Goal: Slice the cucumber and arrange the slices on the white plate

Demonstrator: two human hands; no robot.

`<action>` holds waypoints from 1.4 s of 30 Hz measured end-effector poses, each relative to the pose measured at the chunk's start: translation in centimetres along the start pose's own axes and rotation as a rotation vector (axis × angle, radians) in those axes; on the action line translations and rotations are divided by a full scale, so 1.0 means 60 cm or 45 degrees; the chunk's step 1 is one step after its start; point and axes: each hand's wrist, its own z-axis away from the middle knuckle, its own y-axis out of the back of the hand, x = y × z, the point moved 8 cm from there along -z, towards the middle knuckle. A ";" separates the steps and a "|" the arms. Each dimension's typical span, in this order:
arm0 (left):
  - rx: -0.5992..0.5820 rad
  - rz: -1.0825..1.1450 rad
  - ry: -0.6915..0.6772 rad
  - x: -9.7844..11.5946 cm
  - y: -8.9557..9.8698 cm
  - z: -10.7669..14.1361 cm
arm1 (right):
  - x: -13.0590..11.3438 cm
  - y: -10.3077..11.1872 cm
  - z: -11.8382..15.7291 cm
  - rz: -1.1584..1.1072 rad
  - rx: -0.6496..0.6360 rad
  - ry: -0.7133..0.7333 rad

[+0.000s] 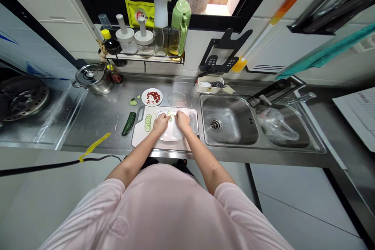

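Observation:
A white plate (171, 134) lies on a white cutting board (140, 138). At its far edge are several pale green cucumber slices (170, 118). My left hand (161, 123) is closed at the plate's left side, its fingertips pinched on a slice. Across from it, my right hand (183, 120) is also closed, fingertips close to the same slices; what it grips is hidden. A row of overlapping cucumber slices (148, 123) lies on the board left of my left hand. Farther left, on the steel counter, rests a piece of dark green cucumber (129, 124).
Behind the board stand a small plate (152, 103) of red pieces and some cucumber scraps (133, 102). A lidded pot (95, 80) is at the back left. To the right is a double sink (231, 119), with a plastic bag (277, 125) in its right basin. Bottles line a rack (146, 58).

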 end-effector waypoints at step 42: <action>0.144 0.122 0.157 -0.017 0.018 0.037 | 0.000 -0.003 0.065 -0.166 0.066 0.046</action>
